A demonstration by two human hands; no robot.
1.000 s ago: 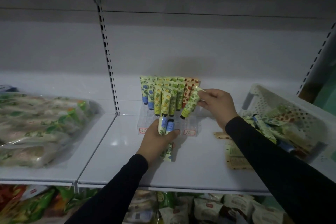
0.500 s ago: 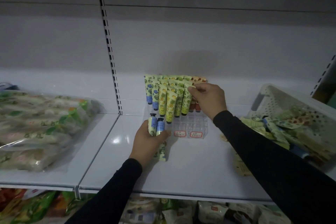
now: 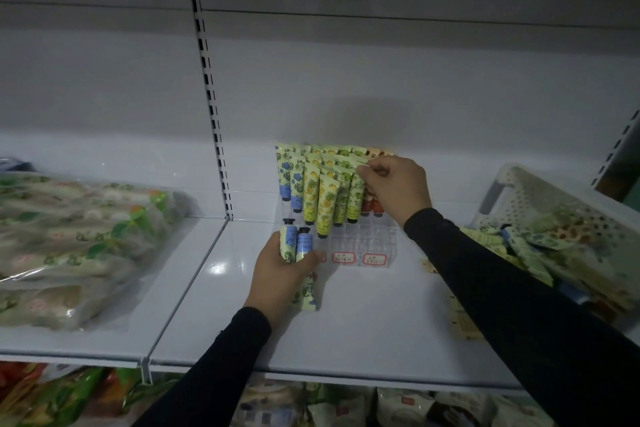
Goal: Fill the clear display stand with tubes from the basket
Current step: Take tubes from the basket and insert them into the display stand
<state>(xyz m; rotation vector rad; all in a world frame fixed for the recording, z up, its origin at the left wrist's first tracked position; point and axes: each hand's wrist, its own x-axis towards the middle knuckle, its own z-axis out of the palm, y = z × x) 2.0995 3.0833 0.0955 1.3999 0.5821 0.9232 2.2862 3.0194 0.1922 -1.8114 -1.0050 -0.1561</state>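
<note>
Two blue-patterned tubes [image 3: 297,243] sit in the left hand's [image 3: 281,270] curled grip, just before the clear acrylic display stand [image 3: 360,246]. Over that stand the right hand [image 3: 394,185] pinches a green-patterned tube's [image 3: 356,194] crimped top; the white perforated basket [image 3: 540,198] lies right of it.

Sleeves: we wear long black sleeves [image 3: 512,291] on both arms, plain, no markings that we can see.
Cuffs: ours fit close and end at the wrists.
Hands: our left hand [image 3: 280,270] and right hand [image 3: 394,184] are bare.
</note>
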